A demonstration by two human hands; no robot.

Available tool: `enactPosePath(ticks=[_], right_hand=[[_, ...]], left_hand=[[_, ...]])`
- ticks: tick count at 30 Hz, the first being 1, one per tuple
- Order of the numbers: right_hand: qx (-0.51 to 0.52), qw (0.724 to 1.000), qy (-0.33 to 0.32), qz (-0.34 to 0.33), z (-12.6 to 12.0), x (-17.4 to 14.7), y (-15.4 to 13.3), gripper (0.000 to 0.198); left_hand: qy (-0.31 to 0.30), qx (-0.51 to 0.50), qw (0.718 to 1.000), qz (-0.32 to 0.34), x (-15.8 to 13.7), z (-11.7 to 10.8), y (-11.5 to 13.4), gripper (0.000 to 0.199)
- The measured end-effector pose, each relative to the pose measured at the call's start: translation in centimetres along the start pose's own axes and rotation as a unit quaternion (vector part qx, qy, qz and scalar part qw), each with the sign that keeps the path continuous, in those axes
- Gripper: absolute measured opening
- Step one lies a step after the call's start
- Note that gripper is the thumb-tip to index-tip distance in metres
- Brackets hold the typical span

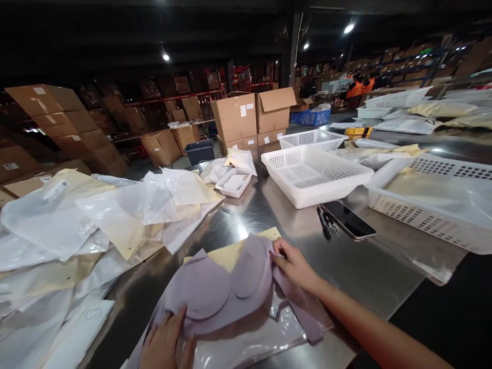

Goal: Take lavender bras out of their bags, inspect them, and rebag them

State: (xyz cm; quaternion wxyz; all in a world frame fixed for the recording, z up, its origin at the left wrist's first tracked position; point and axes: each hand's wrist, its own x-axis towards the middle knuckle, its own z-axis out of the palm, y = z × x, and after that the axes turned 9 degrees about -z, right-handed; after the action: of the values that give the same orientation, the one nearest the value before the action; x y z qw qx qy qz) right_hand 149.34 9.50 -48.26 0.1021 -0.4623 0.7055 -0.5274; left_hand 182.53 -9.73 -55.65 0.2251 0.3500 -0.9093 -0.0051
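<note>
A light purple bra [207, 287] lies spread out, cups up, near the front of the steel table. Under it are a clear plastic bag [249, 348] and a sheet of yellowish paper [226, 256], which shows behind the cups. My right hand [294, 264] pinches the bra's edge beside the right cup; one side band hangs down below that hand. At the bottom, my left hand [165, 341] rests against the bra's lower left side, thumb and fingers apart. Part of the left side band is hidden by this hand.
Clear bags with paper [111, 215] are heaped on the left. White perforated baskets [315, 174] stand ahead and to the right, near a phone [349, 220] and pens [326, 223]. A small white basket [233, 183] sits at the back. Cardboard boxes [234, 120] are stacked beyond the table.
</note>
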Motion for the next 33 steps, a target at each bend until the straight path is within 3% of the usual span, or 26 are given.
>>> enactPosePath(ticks=[3, 6, 10, 15, 24, 27, 30, 33], right_hand=[[-0.047, 0.999, -0.013, 0.000, 0.8, 3.8, 2.5, 0.005], [-0.069, 0.997, -0.027, -0.003, 1.7, 4.7, 4.1, 0.009], [-0.084, 0.996, -0.041, -0.007, 2.2, 4.7, 4.9, 0.009], [-0.097, 0.994, -0.043, -0.010, 2.3, 5.5, 5.2, 0.010], [-0.090, 0.994, -0.054, -0.024, 2.2, 5.3, 4.8, 0.013], [-0.083, 0.994, -0.058, -0.035, 2.1, 5.2, 4.8, 0.013], [-0.077, 0.994, -0.067, -0.043, 2.0, 5.1, 4.9, 0.013], [-0.076, 0.994, -0.067, -0.046, 2.1, 5.2, 4.9, 0.012]], left_hand=[[0.008, -0.009, 0.997, 0.081, 3.5, 1.2, -0.2, 0.049], [0.051, -0.025, 0.997, 0.055, 5.7, 3.1, 0.5, 0.045], [0.054, -0.033, 0.997, 0.049, 5.9, 5.4, 0.0, 0.046], [0.068, -0.016, 0.995, 0.077, 5.5, 5.5, -1.7, 0.049], [0.148, 0.049, 0.987, 0.039, 6.4, 2.1, 0.2, 0.040], [0.166, 0.083, 0.981, 0.058, 6.7, 0.5, 1.3, 0.041], [0.185, 0.039, 0.977, 0.101, 7.4, -1.8, 4.6, 0.040], [0.147, -0.083, 0.980, 0.101, 8.3, -5.9, 10.5, 0.040]])
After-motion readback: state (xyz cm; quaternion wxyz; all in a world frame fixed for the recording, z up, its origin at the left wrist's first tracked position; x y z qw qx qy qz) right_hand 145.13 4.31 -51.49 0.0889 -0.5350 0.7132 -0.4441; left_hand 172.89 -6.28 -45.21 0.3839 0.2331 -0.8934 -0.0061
